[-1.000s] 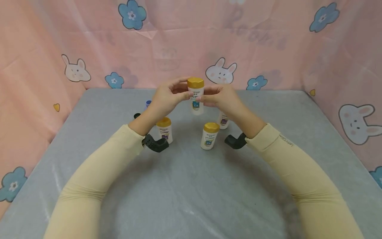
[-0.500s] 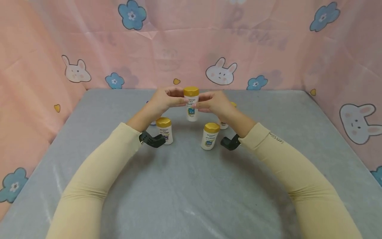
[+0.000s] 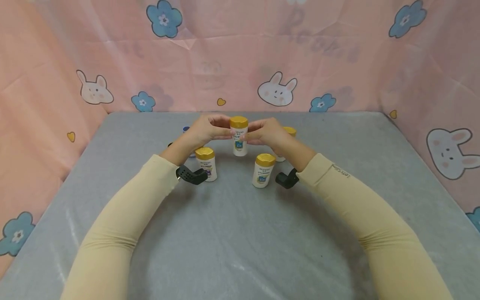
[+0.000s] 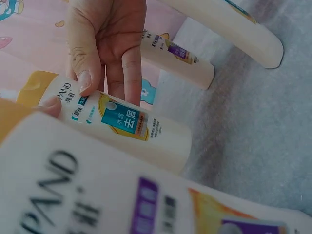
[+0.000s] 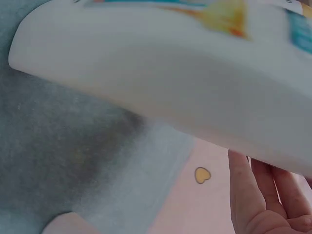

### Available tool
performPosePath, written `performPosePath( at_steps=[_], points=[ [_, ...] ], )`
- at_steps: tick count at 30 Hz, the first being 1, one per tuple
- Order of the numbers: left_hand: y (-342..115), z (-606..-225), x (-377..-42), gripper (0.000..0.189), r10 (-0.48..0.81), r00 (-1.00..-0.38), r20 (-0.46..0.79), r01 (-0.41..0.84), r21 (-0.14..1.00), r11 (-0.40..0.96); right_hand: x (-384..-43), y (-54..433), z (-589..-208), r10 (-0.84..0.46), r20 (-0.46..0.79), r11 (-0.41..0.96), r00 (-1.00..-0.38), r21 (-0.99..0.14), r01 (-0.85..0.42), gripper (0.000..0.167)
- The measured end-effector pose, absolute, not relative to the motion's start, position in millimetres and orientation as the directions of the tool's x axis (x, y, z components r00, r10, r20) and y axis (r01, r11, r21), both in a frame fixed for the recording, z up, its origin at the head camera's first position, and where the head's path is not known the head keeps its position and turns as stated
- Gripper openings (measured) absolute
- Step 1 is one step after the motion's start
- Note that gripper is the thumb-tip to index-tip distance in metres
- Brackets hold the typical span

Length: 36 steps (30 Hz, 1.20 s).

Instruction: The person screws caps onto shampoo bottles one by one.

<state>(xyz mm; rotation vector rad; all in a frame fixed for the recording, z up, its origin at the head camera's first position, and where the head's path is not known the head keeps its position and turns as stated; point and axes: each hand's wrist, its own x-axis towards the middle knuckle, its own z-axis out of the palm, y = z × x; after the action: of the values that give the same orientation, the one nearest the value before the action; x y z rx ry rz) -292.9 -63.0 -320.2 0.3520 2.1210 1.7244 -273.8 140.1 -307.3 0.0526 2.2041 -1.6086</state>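
Observation:
A white shampoo bottle with a gold cap and a blue label (image 3: 239,146) stands upright between my two hands. My left hand (image 3: 208,130) grips its left side, thumb in front. From the right side, my right hand (image 3: 268,132) pinches it with thumb and fingers. Whether its base touches the table cannot be told. In the left wrist view, thumbs lie on the upper part of this bottle (image 4: 165,142). The right wrist view is mostly filled by a close white bottle (image 5: 161,87), with some fingers (image 5: 246,187) below it.
Nearer stand a purple-labelled gold-capped bottle (image 3: 211,166) by the left wrist and a blue-labelled one (image 3: 262,175) by the right. Another gold-capped bottle (image 3: 289,131) is partly hidden behind the right wrist. A blue-topped item (image 3: 186,129) shows behind the left arm. Grey cloth covers the table (image 3: 240,233).
Both hands have lowered the bottle toward the table and moved it slightly left. The rear right bottle's gold cap has come into view beside the right wrist. The front bottles have stayed put.

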Motion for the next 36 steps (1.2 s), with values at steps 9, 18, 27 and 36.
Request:
performPosePath(
  at_steps=[9,18,27,36],
  points=[
    [-63.6,-327.7,-297.0,0.042,0.430,-0.882,-0.194,-0.056,0.948,0.313,-278.3,140.6,-317.8,-0.194,-0.377,0.384,-0.906,-0.879,0.283,0.046],
    [-66.3,-332.5,-297.7,0.043,0.426,-0.879,-0.214,-0.007,0.899,0.438,-279.3,142.6,-326.0,-0.226,-0.375,0.434,-0.899,-0.865,0.251,0.045],
    [-70.7,-325.5,-294.7,0.038,0.427,-0.888,-0.171,0.035,0.900,0.434,-276.8,143.5,-322.2,-0.249,-0.340,0.482,-0.907,-0.856,0.188,0.050],
    [-82.7,-306.1,-279.5,0.032,0.406,-0.911,-0.067,0.083,0.936,0.341,-271.8,143.3,-305.9,-0.218,-0.252,0.501,-0.943,-0.858,0.113,0.052]
  ],
)
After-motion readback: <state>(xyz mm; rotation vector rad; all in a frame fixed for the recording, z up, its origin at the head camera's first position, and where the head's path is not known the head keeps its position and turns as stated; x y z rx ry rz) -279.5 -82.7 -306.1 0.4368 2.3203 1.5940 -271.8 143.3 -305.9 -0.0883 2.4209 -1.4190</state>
